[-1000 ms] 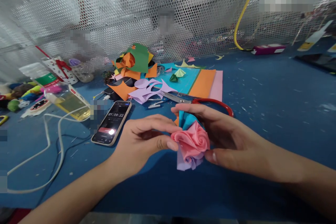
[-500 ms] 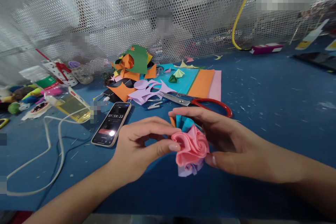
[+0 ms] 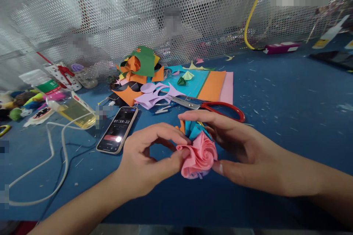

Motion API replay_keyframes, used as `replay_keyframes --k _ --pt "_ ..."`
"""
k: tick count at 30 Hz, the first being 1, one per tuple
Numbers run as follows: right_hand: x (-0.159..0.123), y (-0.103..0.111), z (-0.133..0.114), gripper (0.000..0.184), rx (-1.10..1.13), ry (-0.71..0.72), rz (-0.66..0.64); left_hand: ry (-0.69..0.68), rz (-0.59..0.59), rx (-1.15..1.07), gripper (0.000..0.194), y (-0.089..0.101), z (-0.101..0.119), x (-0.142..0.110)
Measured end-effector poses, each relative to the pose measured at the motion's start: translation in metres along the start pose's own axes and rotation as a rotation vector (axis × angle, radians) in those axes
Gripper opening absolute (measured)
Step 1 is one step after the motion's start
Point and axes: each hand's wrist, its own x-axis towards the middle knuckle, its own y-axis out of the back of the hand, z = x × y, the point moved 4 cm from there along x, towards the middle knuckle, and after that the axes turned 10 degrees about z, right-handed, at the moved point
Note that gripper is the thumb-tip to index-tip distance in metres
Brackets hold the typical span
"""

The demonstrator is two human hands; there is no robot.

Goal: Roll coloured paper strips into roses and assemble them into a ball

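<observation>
A pink folded paper flower (image 3: 202,153) with a spiral centre faces me between my two hands, above the near part of the table. My left hand (image 3: 154,154) pinches its left petals with thumb and forefinger. From the other side, my right hand (image 3: 242,150) curls around it, the thumb touching the lower right edge and the fingers behind. Blue folded paper (image 3: 194,128) and a bit of orange paper (image 3: 181,126) show behind the pink petals. Lilac paper (image 3: 200,174) peeks out underneath. How these parts join is hidden.
Red-handled scissors (image 3: 220,109) lie just beyond my right hand. Lilac scraps (image 3: 160,93), coloured sheets (image 3: 212,86) and a green paper piece (image 3: 146,60) are behind. To the left are a phone (image 3: 117,130), a white cable (image 3: 64,154) and a bottle of yellowish liquid (image 3: 74,110).
The flower has tilted, its spiral facing me more, and less lilac shows below. My left thumb has bent over the petal edge. More blue and orange paper is visible behind.
</observation>
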Motion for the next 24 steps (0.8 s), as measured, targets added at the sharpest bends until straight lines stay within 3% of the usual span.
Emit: replay_keyframes --k 10,15,24 --pt "0.004 -0.002 0.003 0.062 0.089 -0.039 -0.018 -0.102 -0.004 0.080 0.035 0.001 0.003 0.000" --pt "0.008 -0.002 0.005 0.050 0.128 -0.043 -0.001 -0.082 0.063 0.079 0.037 0.001 0.001 -0.002" --pt "0.009 0.003 0.000 0.042 0.085 0.116 0.127 -0.089 0.022 0.104 0.036 0.001 0.005 0.003"
